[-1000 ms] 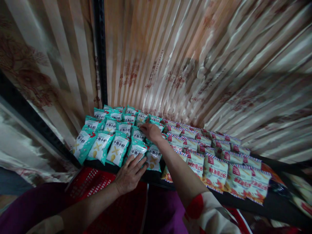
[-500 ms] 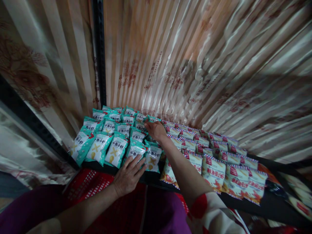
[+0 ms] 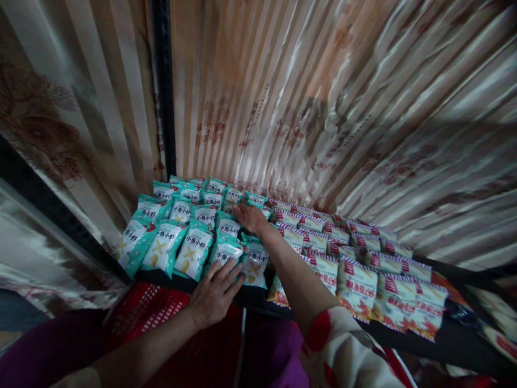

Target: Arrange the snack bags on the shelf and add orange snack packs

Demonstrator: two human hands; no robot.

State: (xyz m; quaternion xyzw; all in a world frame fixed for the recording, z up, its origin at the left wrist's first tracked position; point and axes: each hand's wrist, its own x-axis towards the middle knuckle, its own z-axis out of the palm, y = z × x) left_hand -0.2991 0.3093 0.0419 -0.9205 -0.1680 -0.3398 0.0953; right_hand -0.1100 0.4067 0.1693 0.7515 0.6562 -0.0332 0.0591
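Note:
Rows of teal-and-white snack packets (image 3: 189,231) lie overlapped on a dark shelf (image 3: 258,296), with red-and-white snack packets (image 3: 355,258) beside them on the right. My left hand (image 3: 214,293) rests flat, fingers spread, on the front teal packets at the shelf edge. My right hand (image 3: 250,216) reaches to the back rows, palm down, pressing on the teal packets where they meet the red ones. Its fingers lie stretched over the packets and I see nothing gripped in them.
A striped, glossy curtain (image 3: 323,108) hangs behind and above the shelf. A black upright post (image 3: 163,91) stands at the back left. A red plastic basket (image 3: 161,312) sits below the shelf edge in front of me. More packets (image 3: 501,334) show at the far right.
My right hand has shifted slightly among the back teal packets, first to the right and then back left. My left hand has stayed on the front row.

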